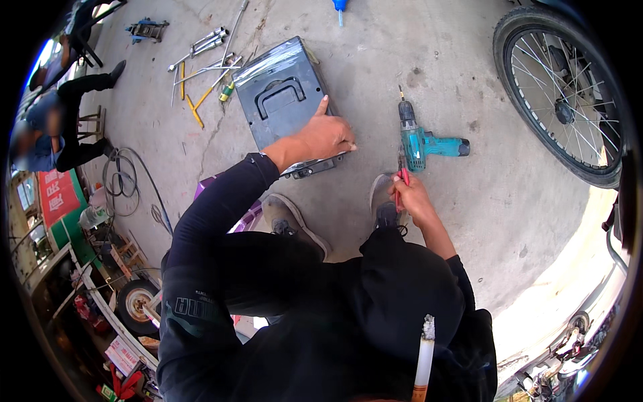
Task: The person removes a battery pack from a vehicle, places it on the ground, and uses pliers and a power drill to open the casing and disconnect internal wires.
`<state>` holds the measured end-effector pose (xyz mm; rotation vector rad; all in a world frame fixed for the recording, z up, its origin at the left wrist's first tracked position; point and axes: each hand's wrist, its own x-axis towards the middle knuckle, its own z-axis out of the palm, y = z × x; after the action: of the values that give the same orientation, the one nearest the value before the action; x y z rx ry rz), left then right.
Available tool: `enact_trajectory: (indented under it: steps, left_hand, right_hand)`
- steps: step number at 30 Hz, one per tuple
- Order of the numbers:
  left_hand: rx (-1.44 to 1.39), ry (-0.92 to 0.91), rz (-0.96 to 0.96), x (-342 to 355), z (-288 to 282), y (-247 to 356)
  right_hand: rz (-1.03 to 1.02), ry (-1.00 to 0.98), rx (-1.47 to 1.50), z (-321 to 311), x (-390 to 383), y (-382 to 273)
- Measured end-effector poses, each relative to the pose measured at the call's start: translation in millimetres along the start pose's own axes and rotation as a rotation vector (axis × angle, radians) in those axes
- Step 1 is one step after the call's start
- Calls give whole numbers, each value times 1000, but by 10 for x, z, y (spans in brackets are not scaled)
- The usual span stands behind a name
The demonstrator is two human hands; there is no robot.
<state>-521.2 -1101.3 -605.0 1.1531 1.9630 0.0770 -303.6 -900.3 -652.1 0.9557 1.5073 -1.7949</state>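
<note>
A black plastic case (274,110) with a fold-down handle lies on the concrete floor in front of my feet. My left hand (318,137) is on its near right corner, one digit stretched along the top and the other fingers curled over the edge. In my right hand (412,197) is a pair of pliers (401,181) with red handles, closed in my fingers, the jaws pointing away from me. Just beyond the pliers, a teal cordless drill (414,144) lies on its side with a bit in its chuck. The underside of the case is hidden.
Wrenches and yellow-handled tools (201,100) lie left of the case, near a green screwdriver (227,91). A spoked wheel (566,100) stands at the right. A coiled hose (124,177) and a seated person (63,120) are at the left. A cigarette (424,362) shows at the lower edge.
</note>
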Motion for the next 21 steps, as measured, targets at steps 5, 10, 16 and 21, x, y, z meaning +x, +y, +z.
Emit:
enact_trajectory:
  steps: [5, 10, 16, 21]
  left_hand:
    - [-478, 141, 204, -500, 142, -254]
    - [-632, -140, -42, -1486, -220, -391]
    - [-1162, 34, -374, -2739, 118, -1102]
    - [-1621, 581, -622, -3759, 1105, -1921]
  right_hand:
    - [-170, 82, -203, -41, 319, 507]
    - [-180, 133, -338, -49, 335, 552]
    - [-107, 27, -312, 83, 356, 277]
    - [-159, 24, -385, 92, 496, 62]
